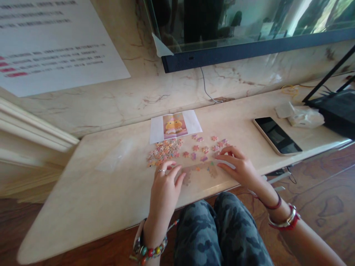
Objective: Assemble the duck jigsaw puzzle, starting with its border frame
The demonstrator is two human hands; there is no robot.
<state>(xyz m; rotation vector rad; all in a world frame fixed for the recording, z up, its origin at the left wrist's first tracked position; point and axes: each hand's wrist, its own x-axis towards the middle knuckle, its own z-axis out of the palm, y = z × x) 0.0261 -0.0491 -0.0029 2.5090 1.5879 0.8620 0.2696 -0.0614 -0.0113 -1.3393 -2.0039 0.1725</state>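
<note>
Small jigsaw pieces (166, 147) lie in a dense pile on the pale table, with more loose pieces (195, 148) spread to its right. A joined strip of jigsaw pieces (198, 170) lies between my hands, near the table's front edge. My left hand (167, 181), with a ring on one finger, rests at the strip's left end below the pile. Its fingers are bent and apart. At the right end is my right hand (237, 164), thumb and fingers apart, fingertips close to the loose pieces. Whether either hand touches a piece I cannot make out.
Behind the pile lies a printed picture sheet (176, 126). A clear plastic bag (115, 157) is to the left. On the right are a phone-like device (277, 135), a tissue pack (306, 116) and a black router (332, 111). A screen (235, 44) hangs above.
</note>
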